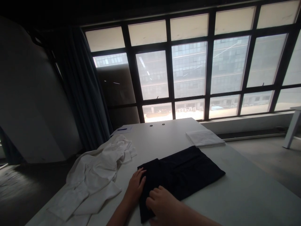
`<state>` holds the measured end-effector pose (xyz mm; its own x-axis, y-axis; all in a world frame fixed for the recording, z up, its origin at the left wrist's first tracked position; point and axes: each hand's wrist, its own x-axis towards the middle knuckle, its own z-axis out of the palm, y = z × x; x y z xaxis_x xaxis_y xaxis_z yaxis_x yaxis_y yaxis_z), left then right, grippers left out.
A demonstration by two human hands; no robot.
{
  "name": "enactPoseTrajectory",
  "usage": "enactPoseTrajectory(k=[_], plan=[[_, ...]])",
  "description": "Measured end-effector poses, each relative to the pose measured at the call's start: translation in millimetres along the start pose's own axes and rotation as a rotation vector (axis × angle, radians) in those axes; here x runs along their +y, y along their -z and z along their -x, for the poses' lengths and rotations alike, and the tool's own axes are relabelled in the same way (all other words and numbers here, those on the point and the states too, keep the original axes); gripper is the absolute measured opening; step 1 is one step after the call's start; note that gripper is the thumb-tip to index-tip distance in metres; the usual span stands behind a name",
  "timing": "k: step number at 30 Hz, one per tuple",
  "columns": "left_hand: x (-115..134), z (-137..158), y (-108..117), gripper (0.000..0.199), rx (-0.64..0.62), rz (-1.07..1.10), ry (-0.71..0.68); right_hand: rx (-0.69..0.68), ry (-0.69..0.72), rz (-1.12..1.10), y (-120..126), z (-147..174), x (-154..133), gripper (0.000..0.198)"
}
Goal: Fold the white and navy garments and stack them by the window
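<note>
A black or dark navy folded garment (185, 174) lies flat on the white table, its left end doubled over; whether it is trousers I cannot tell. My left hand (137, 183) rests along its left edge, fingers stretched out over the cloth. Lower and to the right, my right hand (162, 201) is closed with curled fingers at the near left part of the garment. The cloth under those fingers is mostly hidden.
A crumpled white garment (101, 169) spreads along the table's left side. Toward the right edge of the table (155, 141) sits a folded white cloth (204, 138). A pen (122, 129) lies on paper at the far left corner. Large windows (189, 69) stand behind.
</note>
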<state>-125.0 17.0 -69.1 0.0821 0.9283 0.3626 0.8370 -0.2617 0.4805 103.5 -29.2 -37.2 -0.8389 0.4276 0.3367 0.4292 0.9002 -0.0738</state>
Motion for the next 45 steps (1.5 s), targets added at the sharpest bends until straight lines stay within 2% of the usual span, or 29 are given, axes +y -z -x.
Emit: enactPoseTrajectory(k=[2,4,7,9,12,18,21,26,28,32,34,35,38,40,43,45], plan=[[-2.6,-2.3,-2.1,0.038,0.041,0.055,-0.003,0.06,0.092,0.076,-32.1,-10.2,-9.9,0.045],[-3.6,-3.4,-2.7,0.036,0.074,0.105,-0.002,0.12,0.115,0.129,-61.1,-18.7,-15.5,0.037],[-3.1,-4.8,-0.7,0.033,0.124,0.166,0.006,0.18,0.112,0.155,-81.9,-24.5,-16.1,0.034],[-2.3,-6.0,0.9,0.032,0.152,0.185,0.011,0.17,0.145,0.144,-79.6,-24.3,-14.6,0.033],[-2.1,-6.9,0.8,0.033,0.16,0.176,0.017,0.085,0.227,0.12,-63.0,-20.1,-15.7,0.03],[1.5,-5.4,0.4,0.035,0.067,0.091,0.044,-0.036,0.311,0.033,-29.6,-8.1,-25.5,0.021],[15.7,-4.3,8.5,0.036,0.059,-0.013,0.032,-0.059,0.288,-0.025,-23.4,-8.4,-24.1,0.021],[52.0,2.0,15.4,0.031,0.104,-0.181,-0.107,-0.048,0.243,-0.207,-19.5,-14.2,-15.9,0.019],[63.9,7.0,9.9,0.032,0.036,-0.191,-0.179,0.036,0.191,-0.289,-10.8,-14.7,-13.4,0.019],[81.7,19.5,1.0,0.051,-0.276,-0.156,-0.323,0.396,-0.049,-0.354,31.1,-13.4,-0.5,0.017],[90.6,24.6,5.8,0.058,-0.382,-0.137,-0.306,0.517,-0.19,-0.369,60.3,-12.5,17.1,0.02],[95.3,26.3,10.7,0.061,-0.411,-0.131,-0.272,0.532,-0.266,-0.379,74.6,-11.5,29.6,0.022],[107.9,28.7,29.5,0.058,-0.448,-0.136,-0.143,0.479,-0.514,-0.355,109.1,-2.4,78.4,0.026],[113.1,28.8,41.8,0.049,-0.446,-0.153,-0.078,0.366,-0.633,-0.342,121.5,12.0,115.0,0.021],[114.1,28.3,57.2,0.035,-0.422,-0.19,-0.012,0.087,-0.754,-0.351,125.4,45.8,164.7,0.018],[110.3,28.0,65.0,0.027,-0.408,-0.232,0.037,-0.006,-0.854,-0.347,122.2,70.5,189.7,0.022]])
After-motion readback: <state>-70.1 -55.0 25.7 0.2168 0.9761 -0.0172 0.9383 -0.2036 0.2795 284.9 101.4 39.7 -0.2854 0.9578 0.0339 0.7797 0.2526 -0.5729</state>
